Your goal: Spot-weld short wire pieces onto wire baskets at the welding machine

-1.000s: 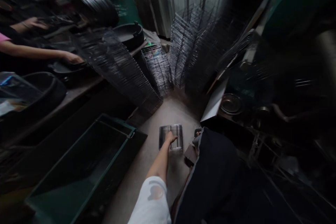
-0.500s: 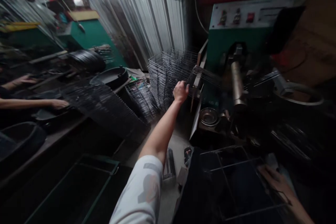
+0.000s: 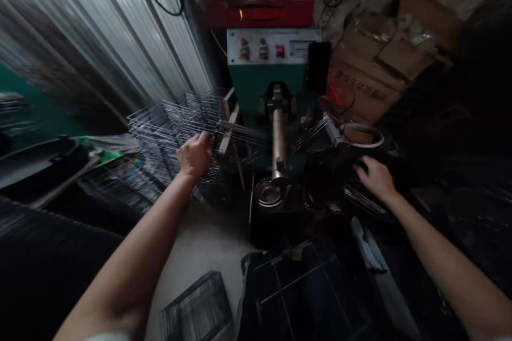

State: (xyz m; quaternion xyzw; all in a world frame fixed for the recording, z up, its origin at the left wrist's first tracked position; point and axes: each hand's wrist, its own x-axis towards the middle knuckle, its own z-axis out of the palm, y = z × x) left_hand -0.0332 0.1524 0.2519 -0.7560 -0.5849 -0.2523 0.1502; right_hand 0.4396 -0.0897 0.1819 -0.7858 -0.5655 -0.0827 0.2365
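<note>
My left hand (image 3: 195,153) is closed at the left side of the green machine (image 3: 250,82), beside a pale bar; what its fingers hold is dark and I cannot make it out. Behind that hand stand stacked wire racks (image 3: 154,125). My right hand (image 3: 376,177) reaches above a bundle of metal wires (image 3: 366,201), fingers partly stretched and nothing visible in them. Thin wires (image 3: 244,133) run from near my left hand towards the machine's copper-coloured cylinder (image 3: 279,141). Across my lap lies a wire grid (image 3: 286,282).
A round metal dish (image 3: 268,193) sits below the cylinder. To the right are a white ring (image 3: 366,136) and a cardboard box (image 3: 360,85). A dark pan-like tub (image 3: 40,162) stands at left. More stacked wire pieces (image 3: 198,309) lie on the floor.
The view has swung right towards the machine. My right hand has left the wire grid on my lap and moved up to the wire bundle. My left hand stays closed by the bar.
</note>
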